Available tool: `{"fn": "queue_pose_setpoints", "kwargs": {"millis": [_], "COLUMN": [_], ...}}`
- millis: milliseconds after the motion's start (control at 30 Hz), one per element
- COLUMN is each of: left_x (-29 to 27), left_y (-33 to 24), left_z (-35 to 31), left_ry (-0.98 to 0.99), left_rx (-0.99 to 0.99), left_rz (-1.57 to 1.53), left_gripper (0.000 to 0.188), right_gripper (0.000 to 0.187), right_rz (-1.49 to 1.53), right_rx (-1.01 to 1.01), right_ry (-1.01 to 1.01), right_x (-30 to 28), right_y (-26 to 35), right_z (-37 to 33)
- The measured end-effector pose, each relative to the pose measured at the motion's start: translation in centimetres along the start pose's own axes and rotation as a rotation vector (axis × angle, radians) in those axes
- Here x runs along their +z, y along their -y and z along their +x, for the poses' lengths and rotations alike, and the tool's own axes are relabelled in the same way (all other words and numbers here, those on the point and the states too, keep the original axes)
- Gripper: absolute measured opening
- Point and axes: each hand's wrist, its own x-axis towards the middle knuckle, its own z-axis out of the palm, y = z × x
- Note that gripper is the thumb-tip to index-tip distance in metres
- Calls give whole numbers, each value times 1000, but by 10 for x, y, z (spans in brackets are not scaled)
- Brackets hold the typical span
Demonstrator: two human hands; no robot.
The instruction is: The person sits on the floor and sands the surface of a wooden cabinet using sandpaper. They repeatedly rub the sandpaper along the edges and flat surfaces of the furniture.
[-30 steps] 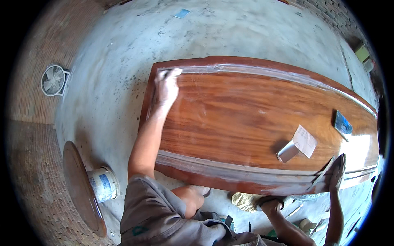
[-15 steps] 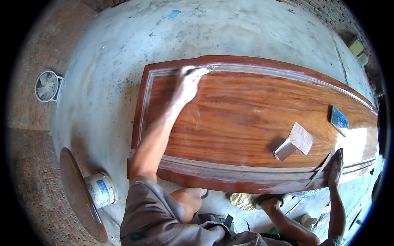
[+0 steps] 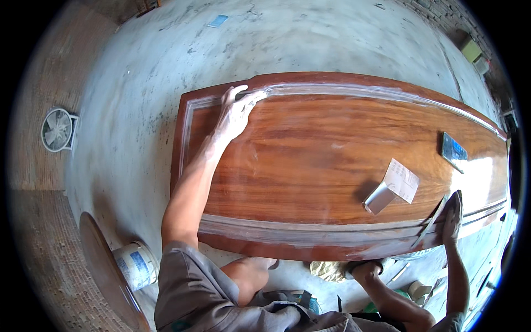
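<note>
A large brown wooden panel (image 3: pixel 310 160) with a raised moulding around it lies in front of me, its grooves whitened with dust. My left hand (image 3: pixel 235 116), dusted white, reaches over to the moulding near the far left corner. Its thumb and fingers are apart across that strip; whether anything lies under the fingertips is hidden. At the near right edge my right hand (image 3: pixel 452 218) rests flat on the panel with fingers stretched out. Close beside it, a thin flat strip (image 3: pixel 429 222) lies slanted over the near moulding.
A folded sheet of pale printed paper (image 3: pixel 399 181), perhaps sandpaper, and a phone (image 3: pixel 454 151) lie on the panel. Left of it stand a white bucket (image 3: pixel 136 265), a brown oval board (image 3: pixel 105 271) and a fan (image 3: pixel 58 129). Crumpled brown paper (image 3: pixel 327 270) is below the near edge.
My left hand's thumb and fingers are spread wider at the far moulding. The view has shifted slightly, and my right hand stays on the near edge.
</note>
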Motion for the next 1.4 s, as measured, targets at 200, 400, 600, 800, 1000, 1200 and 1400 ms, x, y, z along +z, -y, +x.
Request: {"fn": "queue_pose_setpoints", "kwargs": {"millis": [200, 400, 600, 800, 1000, 1200, 1400], "left_x": [15, 15, 8, 19, 34, 1, 28], "left_y": [-18, -32, -13, -38, -33, -11, -62], "left_z": [24, 29, 21, 34, 32, 12, 22], "left_ry": [-58, -87, -19, 13, -42, -3, -48], "left_rx": [10, 6, -22, -24, 7, 54, -46], "left_rz": [1, -42, 27, -16, -75, 122, 39], "left_gripper": [33, 36, 40, 41, 34, 35, 36], "right_gripper": [52, 52, 52, 53, 52, 51, 52], "right_rz": [-31, -25, 63, -45, 26, -36, -6], "right_rx": [-20, -17, 12, -26, 23, 17, -29], "right_ry": [-9, -2, -10, -1, 15, 6, 11], "right_x": [-7, 0, 0, -1, 2, -2, -3], "right_y": [10, 9, 1, -5, -2, -6, -1], "right_z": [3, 4, 3, 0, 6, -1, 1]}}
